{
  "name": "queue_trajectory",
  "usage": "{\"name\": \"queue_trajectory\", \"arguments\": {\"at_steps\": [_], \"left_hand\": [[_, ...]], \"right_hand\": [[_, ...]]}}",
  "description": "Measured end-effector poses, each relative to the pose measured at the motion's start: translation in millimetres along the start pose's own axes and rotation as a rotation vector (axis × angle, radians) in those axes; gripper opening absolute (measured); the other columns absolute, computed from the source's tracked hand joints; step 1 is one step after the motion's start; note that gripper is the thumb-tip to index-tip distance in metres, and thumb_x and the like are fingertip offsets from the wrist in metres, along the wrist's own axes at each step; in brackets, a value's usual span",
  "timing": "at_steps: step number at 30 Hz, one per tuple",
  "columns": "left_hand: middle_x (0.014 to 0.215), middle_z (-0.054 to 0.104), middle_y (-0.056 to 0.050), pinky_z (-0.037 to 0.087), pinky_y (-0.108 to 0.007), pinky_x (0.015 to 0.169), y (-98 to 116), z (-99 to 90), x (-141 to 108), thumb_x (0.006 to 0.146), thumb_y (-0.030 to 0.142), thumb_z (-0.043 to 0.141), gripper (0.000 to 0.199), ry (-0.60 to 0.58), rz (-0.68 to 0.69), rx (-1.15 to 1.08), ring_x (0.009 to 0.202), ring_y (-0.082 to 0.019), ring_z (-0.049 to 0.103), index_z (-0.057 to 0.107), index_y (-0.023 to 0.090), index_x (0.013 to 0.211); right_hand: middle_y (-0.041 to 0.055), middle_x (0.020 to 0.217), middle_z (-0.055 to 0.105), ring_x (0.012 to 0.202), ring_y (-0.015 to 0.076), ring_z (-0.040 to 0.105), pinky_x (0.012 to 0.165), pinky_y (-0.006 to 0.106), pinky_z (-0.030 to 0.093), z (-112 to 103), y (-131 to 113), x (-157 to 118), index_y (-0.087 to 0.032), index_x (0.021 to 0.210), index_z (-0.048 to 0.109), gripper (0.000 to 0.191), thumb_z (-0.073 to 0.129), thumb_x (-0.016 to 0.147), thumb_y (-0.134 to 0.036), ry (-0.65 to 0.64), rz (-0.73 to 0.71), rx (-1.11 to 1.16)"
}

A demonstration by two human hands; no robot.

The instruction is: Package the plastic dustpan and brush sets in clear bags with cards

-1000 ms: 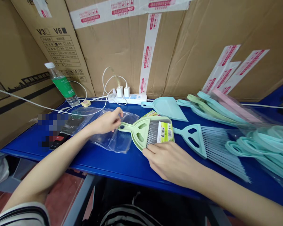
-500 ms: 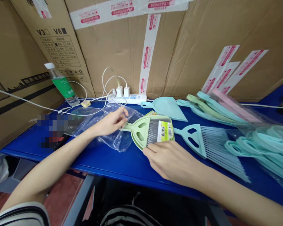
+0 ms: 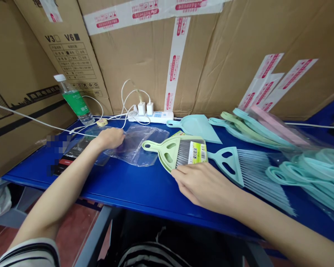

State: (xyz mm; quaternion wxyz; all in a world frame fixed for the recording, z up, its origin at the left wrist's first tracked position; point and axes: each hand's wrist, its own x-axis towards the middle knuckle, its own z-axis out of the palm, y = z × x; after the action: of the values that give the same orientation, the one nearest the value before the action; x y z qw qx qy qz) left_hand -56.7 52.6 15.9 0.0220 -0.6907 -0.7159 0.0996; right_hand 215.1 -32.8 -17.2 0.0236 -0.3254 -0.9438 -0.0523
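My left hand [image 3: 110, 138] rests on the near-left part of a clear plastic bag [image 3: 135, 146], its fingers curled down onto the film. A pale green dustpan with a grey-bristled hand brush [image 3: 178, 152] nested in it lies to the right of the bag, with a yellow-green label on it. My right hand [image 3: 203, 184] sits on the lower edge of this set, fingers wrapped over the rim. The brush's handle, with its hanging hole, points left toward the bag and touches nothing.
On the blue table [image 3: 144, 185], a teal dustpan [image 3: 196, 128] and teal brush [image 3: 246, 168] lie right of my right hand, beside bagged pastel sets [image 3: 314, 170]. Behind stand a power strip [image 3: 150, 117] with chargers, a water bottle [image 3: 74, 101], and cardboard boxes [image 3: 136, 66].
My left hand has moved left and away from the green handle. The plastic bag now lies flatter. The green dustpan set has turned slightly under my right hand.
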Motion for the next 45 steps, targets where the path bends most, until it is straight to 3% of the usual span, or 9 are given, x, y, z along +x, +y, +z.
{"name": "queue_trajectory", "arguments": {"at_steps": [5, 11, 16, 21, 30, 33, 37, 45], "left_hand": [[0.12, 0.066, -0.027, 0.05, -0.047, 0.092, 0.6, -3.0, 2.2, 0.093, 0.024, 0.036, 0.043, -0.043, -0.057, 0.062, 0.116, -0.04, 0.062, 0.065, 0.006, 0.12], [0.116, 0.07, -0.02, 0.049, -0.038, 0.09, -0.9, -2.1, 4.4, 0.091, 0.021, 0.034, 0.04, -0.072, 0.063, 0.006, 0.11, -0.032, 0.066, 0.068, 0.011, 0.112], [0.095, 0.074, -0.011, 0.048, -0.029, 0.078, -1.0, -4.9, 2.3, 0.09, 0.021, 0.034, 0.037, -0.062, 0.15, -0.072, 0.091, -0.024, 0.069, 0.066, 0.016, 0.107], [0.068, 0.066, -0.001, 0.046, -0.025, 0.067, -1.5, -4.6, 3.0, 0.086, 0.021, 0.038, 0.032, -0.064, 0.265, -0.257, 0.067, -0.016, 0.064, 0.063, 0.018, 0.106], [0.057, 0.057, 0.003, 0.045, -0.021, 0.053, 0.3, 9.8, 8.3, 0.087, 0.034, 0.049, 0.019, -0.255, 0.487, -0.687, 0.049, -0.009, 0.054, 0.059, 0.018, 0.083], [0.057, 0.059, 0.003, 0.046, -0.021, 0.054, -0.3, 10.6, 9.4, 0.086, 0.037, 0.053, 0.02, -0.271, 0.529, -0.754, 0.049, -0.009, 0.055, 0.059, 0.018, 0.084], [0.063, 0.064, 0.0, 0.049, -0.026, 0.059, -0.1, 8.2, 9.2, 0.084, 0.04, 0.056, 0.025, -0.281, 0.453, -0.749, 0.053, -0.012, 0.059, 0.063, 0.017, 0.088], [0.061, 0.061, -0.001, 0.047, -0.025, 0.057, 3.6, 8.4, 8.5, 0.079, 0.046, 0.057, 0.031, -0.242, 0.38, -0.673, 0.051, -0.011, 0.059, 0.059, 0.017, 0.068]], "right_hand": [[0.0048, 0.075, 0.07, 0.066, 0.0186, 0.063, 0.055, 0.032, 0.022, -3.4, -0.6, 1.5, -0.018, 0.08, 0.061, 0.012, 0.054, 0.087, -0.01, -0.085, 0.022, 0.017], [0.0048, 0.077, 0.071, 0.068, 0.0192, 0.064, 0.055, 0.032, 0.022, -7.2, -0.9, 2.6, -0.018, 0.086, 0.064, 0.014, 0.052, 0.088, -0.01, -0.121, 0.022, 0.009], [0.0048, 0.074, 0.069, 0.064, 0.0177, 0.062, 0.053, 0.032, 0.021, -7.4, 1.2, 1.5, -0.017, 0.083, 0.064, 0.015, 0.052, 0.087, -0.009, -0.067, 0.027, -0.042], [0.0037, 0.069, 0.066, 0.061, 0.0159, 0.059, 0.05, 0.031, 0.019, -5.8, 5.8, -0.7, -0.017, 0.079, 0.062, 0.015, 0.052, 0.085, -0.008, 0.012, 0.026, -0.078], [0.0051, 0.075, 0.069, 0.064, 0.0178, 0.061, 0.052, 0.03, 0.02, -2.6, 6.1, 2.8, -0.017, 0.08, 0.063, 0.014, 0.054, 0.086, -0.009, -0.013, -0.003, -0.031], [0.0047, 0.074, 0.07, 0.064, 0.0178, 0.061, 0.052, 0.03, 0.022, 2.1, 7.6, 3.9, -0.017, 0.081, 0.063, 0.012, 0.056, 0.088, -0.01, 0.037, -0.008, -0.034], [0.0026, 0.069, 0.067, 0.061, 0.0169, 0.06, 0.052, 0.029, 0.028, 8.2, 10.3, 3.4, -0.017, 0.078, 0.063, 0.01, 0.063, 0.088, -0.012, 0.177, -0.067, -0.051], [0.0008, 0.065, 0.065, 0.058, 0.0157, 0.057, 0.054, 0.029, 0.034, 23.0, 13.7, 7.5, -0.017, 0.075, 0.063, 0.022, 0.054, 0.092, -0.008, 0.398, -0.178, -0.111]]}}
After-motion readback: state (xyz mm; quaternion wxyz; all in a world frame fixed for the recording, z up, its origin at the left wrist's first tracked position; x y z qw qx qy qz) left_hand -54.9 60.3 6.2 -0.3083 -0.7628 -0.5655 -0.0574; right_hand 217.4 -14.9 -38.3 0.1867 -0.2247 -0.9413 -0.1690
